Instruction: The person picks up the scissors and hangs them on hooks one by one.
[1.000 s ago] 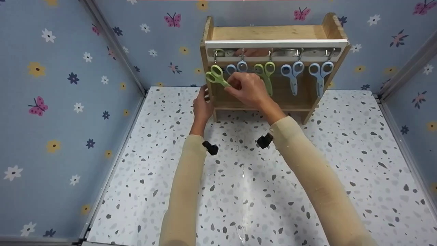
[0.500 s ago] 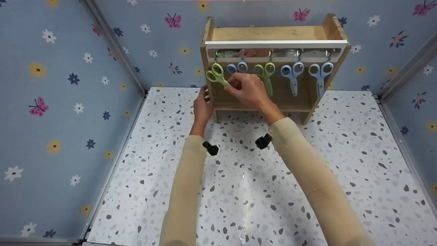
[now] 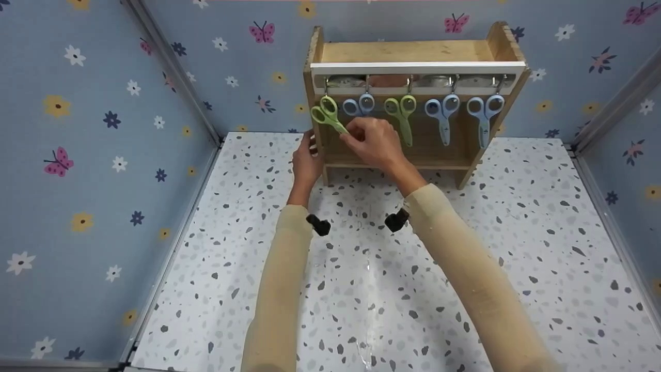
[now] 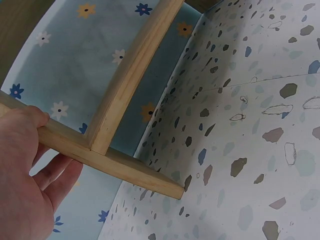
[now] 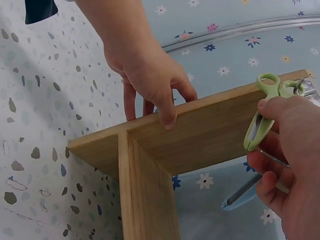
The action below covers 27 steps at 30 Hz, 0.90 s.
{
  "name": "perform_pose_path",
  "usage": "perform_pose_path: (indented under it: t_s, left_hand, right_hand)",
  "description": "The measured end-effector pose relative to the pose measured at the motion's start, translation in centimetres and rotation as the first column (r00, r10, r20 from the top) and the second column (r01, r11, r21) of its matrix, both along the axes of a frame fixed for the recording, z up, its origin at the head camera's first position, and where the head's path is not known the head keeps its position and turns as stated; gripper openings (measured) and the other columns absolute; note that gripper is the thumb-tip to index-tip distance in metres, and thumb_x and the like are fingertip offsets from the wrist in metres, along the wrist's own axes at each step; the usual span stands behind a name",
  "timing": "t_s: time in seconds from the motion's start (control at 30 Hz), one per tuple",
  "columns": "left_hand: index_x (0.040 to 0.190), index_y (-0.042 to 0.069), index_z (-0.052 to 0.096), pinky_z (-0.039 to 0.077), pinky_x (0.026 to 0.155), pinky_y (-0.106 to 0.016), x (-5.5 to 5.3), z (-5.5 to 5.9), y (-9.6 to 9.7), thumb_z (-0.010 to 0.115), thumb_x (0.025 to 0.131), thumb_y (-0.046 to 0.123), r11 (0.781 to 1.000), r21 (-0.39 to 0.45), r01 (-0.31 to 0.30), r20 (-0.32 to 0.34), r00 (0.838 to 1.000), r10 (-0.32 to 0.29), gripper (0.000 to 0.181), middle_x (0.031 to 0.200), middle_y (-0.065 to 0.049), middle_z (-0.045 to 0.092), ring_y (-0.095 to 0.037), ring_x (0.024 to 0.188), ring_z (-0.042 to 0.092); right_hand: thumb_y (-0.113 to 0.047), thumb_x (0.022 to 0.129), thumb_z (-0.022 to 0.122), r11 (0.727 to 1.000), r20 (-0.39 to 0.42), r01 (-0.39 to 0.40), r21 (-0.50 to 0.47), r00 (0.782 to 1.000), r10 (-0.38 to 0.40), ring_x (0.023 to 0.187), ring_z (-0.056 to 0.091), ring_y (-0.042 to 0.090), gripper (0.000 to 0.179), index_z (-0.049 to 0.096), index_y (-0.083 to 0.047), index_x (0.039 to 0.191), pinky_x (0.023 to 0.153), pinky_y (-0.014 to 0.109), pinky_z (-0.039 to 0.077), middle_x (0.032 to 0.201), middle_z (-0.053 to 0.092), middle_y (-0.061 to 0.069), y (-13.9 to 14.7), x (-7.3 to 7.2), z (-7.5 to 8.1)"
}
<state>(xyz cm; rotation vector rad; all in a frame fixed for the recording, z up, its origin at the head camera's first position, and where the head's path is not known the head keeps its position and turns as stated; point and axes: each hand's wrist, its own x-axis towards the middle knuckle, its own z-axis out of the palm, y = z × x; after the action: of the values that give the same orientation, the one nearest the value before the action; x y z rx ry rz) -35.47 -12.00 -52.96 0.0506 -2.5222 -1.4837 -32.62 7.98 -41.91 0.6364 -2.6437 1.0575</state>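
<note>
My right hand (image 3: 377, 142) pinches the blade end of the green scissors (image 3: 326, 110) at the left end of a wooden rack (image 3: 397, 50). The upper finger loop of these scissors is at the leftmost hook (image 3: 326, 85); in the right wrist view, the hook passes by that loop. My left hand (image 3: 307, 163) grips the rack's left side panel (image 4: 120, 170), thumb on one face and fingers on the other. To the right hang blue scissors (image 3: 365, 103), partly behind my right hand, then green scissors (image 3: 404, 121), blue scissors (image 3: 443, 118) and more blue scissors (image 3: 484, 119).
The rack stands on a speckled white tabletop (image 3: 356, 289), near the back wall. A flowered blue wall (image 3: 93, 206) rises on the left, another (image 3: 630, 103) on the right. A mirror-like strip (image 3: 439, 81) runs behind the hooks.
My right hand has shifted slightly down, uncovering more of the neighbouring blue scissors' handles. The green scissors stay almost in place. My left hand keeps its hold on the rack.
</note>
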Motion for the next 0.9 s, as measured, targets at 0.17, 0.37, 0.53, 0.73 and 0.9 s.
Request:
perform_pose_path:
  t_s: [0.17,0.37,0.53,0.73,0.9]
  left_hand:
    - [0.168,0.015,0.049,0.061,0.118,-0.051,-0.1,0.0,0.0,0.063,0.115,0.015,1.0,0.016,0.002,0.013,1.0,-0.003,0.056,0.163,-0.021,0.064,-0.039,0.141,0.072]
    - [0.168,0.016,0.049,0.061,0.118,-0.052,-0.2,-0.1,-0.1,0.063,0.114,0.016,0.999,0.033,0.003,0.022,1.0,-0.004,0.056,0.164,-0.021,0.064,-0.039,0.142,0.071]
    - [0.168,0.017,0.05,0.06,0.12,-0.053,-0.1,0.0,0.0,0.063,0.114,0.018,0.999,0.038,0.002,0.026,1.0,-0.003,0.055,0.165,-0.02,0.063,-0.039,0.143,0.071]
    - [0.167,0.016,0.05,0.059,0.121,-0.052,0.0,0.1,0.0,0.063,0.115,0.019,0.999,0.041,0.005,0.024,1.0,-0.006,0.054,0.165,-0.02,0.063,-0.039,0.143,0.071]
    - [0.167,0.016,0.051,0.06,0.12,-0.053,-0.1,0.0,0.0,0.063,0.115,0.018,1.0,0.023,-0.001,0.015,1.0,0.0,0.054,0.164,-0.02,0.064,-0.039,0.142,0.072]
  right_hand:
    - [-0.027,0.108,0.077,1.0,0.023,0.025,-0.008,0.999,-0.025,0.085,0.07,0.026,0.022,0.084,-0.006,0.113,0.077,0.042,0.054,0.1,0.083,0.014,-0.4,0.2,-0.4]
    - [-0.025,0.107,0.077,0.999,0.054,0.044,-0.028,0.998,-0.043,0.086,0.071,0.026,0.021,0.083,-0.007,0.115,0.078,0.044,0.056,0.101,0.083,0.015,-1.0,0.6,-1.0]
    - [-0.025,0.107,0.076,0.998,0.079,0.048,-0.043,0.996,-0.045,0.087,0.073,0.029,0.024,0.083,-0.005,0.119,0.081,0.049,0.058,0.102,0.083,0.016,-1.5,0.7,-1.4]
    - [-0.024,0.108,0.076,0.995,0.11,0.052,-0.084,0.993,-0.043,0.091,0.076,0.03,0.024,0.082,-0.006,0.123,0.081,0.049,0.06,0.105,0.083,0.016,-1.9,0.8,-1.9]
    - [-0.023,0.108,0.075,0.99,0.128,0.048,-0.129,0.991,-0.031,0.094,0.077,0.029,0.022,0.082,-0.007,0.122,0.084,0.046,0.061,0.107,0.083,0.014,-2.3,0.8,-2.3]
